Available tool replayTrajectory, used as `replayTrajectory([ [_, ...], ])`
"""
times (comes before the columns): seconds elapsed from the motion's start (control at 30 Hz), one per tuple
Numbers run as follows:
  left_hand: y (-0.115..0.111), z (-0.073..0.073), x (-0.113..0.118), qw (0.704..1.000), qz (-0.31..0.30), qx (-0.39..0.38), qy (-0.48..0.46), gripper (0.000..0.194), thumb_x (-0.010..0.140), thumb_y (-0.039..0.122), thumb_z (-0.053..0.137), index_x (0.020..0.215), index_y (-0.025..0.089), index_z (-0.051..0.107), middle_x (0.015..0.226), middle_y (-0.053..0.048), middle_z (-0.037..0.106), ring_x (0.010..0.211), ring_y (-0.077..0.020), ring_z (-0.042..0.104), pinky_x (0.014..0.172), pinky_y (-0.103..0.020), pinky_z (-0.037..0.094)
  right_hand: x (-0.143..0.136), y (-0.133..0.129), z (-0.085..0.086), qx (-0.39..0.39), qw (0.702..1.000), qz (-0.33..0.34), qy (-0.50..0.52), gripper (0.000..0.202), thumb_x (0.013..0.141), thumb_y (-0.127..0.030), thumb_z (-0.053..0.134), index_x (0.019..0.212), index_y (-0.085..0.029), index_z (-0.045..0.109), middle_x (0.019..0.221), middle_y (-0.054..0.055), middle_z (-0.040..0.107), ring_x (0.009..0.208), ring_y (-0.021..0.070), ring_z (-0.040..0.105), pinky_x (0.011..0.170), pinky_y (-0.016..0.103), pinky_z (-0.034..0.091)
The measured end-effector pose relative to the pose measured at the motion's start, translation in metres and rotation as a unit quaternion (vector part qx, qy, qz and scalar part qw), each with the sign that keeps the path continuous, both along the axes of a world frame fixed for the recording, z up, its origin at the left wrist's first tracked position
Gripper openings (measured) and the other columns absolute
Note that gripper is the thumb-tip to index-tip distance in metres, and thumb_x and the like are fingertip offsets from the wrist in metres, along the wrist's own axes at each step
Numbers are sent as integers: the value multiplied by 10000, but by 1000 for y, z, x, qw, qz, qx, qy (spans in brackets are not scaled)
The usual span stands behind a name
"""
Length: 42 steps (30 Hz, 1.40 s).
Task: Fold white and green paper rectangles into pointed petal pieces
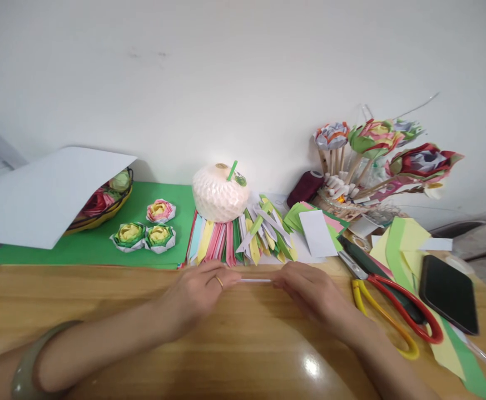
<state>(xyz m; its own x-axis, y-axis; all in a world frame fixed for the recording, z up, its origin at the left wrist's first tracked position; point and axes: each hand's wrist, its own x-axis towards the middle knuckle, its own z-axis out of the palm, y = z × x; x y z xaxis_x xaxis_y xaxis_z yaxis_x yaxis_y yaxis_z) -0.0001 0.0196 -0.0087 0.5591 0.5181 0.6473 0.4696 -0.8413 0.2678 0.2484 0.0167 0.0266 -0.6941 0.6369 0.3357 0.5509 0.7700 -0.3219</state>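
Note:
A narrow white paper strip (pixel 255 280) is stretched level between my two hands, just above the front of the wooden table. My left hand (pixel 203 291), with a ring on one finger, pinches its left end. At the other end, the fingers of my right hand (pixel 310 289) are closed on the strip. Right behind the strip lie folded paper pieces (pixel 222 241) in pink, yellow, green and white. A looser heap of folded strips (pixel 270 228) sits beside them, next to a small white paper sheet (pixel 317 233).
Red-and-yellow-handled scissors (pixel 410 305) and a black phone (pixel 449 293) lie right. Paper flowers on sticks (pixel 376 139) stand behind, near a dark thread spool (pixel 305 188). A white textured round container (pixel 221 191), several paper flowers (pixel 159 236) and a large white sheet (pixel 46 194) are at centre and left.

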Motion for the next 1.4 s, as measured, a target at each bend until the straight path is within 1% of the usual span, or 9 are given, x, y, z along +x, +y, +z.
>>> replayTrajectory([
  [0.23,-1,3,4,999,35,-24,-32,263,984,208,377,786,162,544,656,15,625,589,-106,583,553,-199,487,6,0,5,-37,999,-25,6,180,957,-170,387,896,-177,556,721,26,591,639,135,545,582,230,420],
  [0.5,-2,4,6,998,33,-44,-22,254,972,155,353,835,158,567,704,-9,647,638,-130,595,585,-229,495,11,5,14,-50,998,-33,21,218,961,-210,388,837,-186,565,684,15,603,609,126,566,565,222,435],
  [0.7,-1,2,3,991,88,-101,-18,276,978,203,334,831,167,565,679,0,617,630,-129,592,586,-235,488,22,12,16,-35,975,-194,103,220,935,-341,455,968,-196,617,736,32,690,665,167,654,614,262,509],
  [0.8,-2,2,4,989,79,-115,-39,227,968,209,371,855,170,565,723,-6,634,669,-132,602,612,-239,490,14,10,18,-55,986,-118,103,259,911,-367,518,1089,-196,599,880,66,707,750,180,660,660,286,520],
  [0.97,-2,0,4,992,44,-100,-68,161,946,183,420,898,174,574,757,-14,644,699,-137,610,636,-242,491,3,7,18,-60,994,-43,86,196,938,-242,472,849,-190,639,742,39,669,685,145,625,597,237,486],
  [1.07,-2,0,3,990,49,-116,-64,160,930,162,425,859,167,568,726,-11,633,666,-134,600,612,-235,482,15,13,15,-38,985,-140,97,227,905,-335,518,785,-199,655,730,33,676,660,156,628,587,243,493],
  [1.13,-2,1,2,988,60,-134,-57,161,919,156,430,831,164,564,703,-8,623,651,-133,592,601,-233,480,28,21,10,33,951,-278,131,262,876,-405,542,782,-197,671,708,33,683,631,171,629,574,260,493],
  [1.23,-4,1,3,990,44,-124,-42,169,913,155,440,806,161,571,699,-17,620,656,-139,585,603,-238,481,42,32,0,98,902,-392,153,323,912,-376,474,942,-123,672,744,94,697,611,206,626,552,307,478],
  [1.4,-6,-1,5,996,-11,-82,-34,149,913,128,456,837,151,583,709,-23,638,666,-138,578,607,-228,477,32,48,-19,111,904,-403,89,323,901,-360,463,934,-141,698,826,92,731,623,208,650,603,321,502],
])
